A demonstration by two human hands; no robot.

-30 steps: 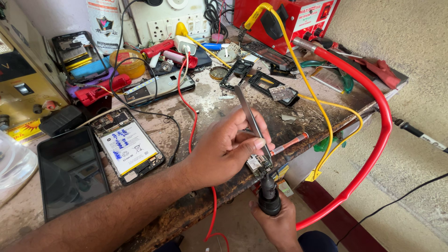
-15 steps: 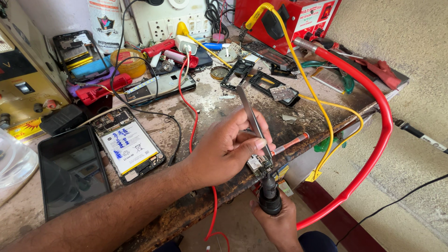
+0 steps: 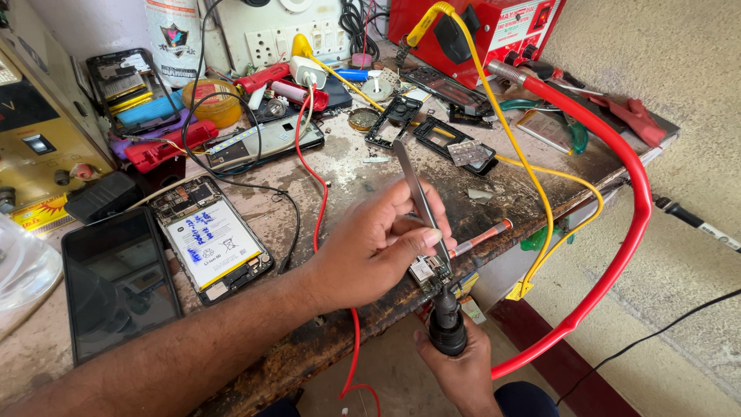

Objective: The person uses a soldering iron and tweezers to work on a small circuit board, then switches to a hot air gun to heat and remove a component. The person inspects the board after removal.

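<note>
Left grip [image 3: 378,255] clamped on tweezers [image 3: 417,197], long axis tilted, tips down onto small circuit board [image 3: 429,269] at surface's front edge; right grip [image 3: 463,371] closed around black hot-air nozzle [image 3: 446,324] pointing up. Red hose [image 3: 625,232] alongside.

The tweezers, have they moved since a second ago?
No. The tweezers sit in the left hand at the same slant, tips on the small board at the bench edge, as before.

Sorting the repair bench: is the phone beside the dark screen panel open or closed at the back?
Open: the phone lies back cover off, its white battery and circuit board exposed.
</note>
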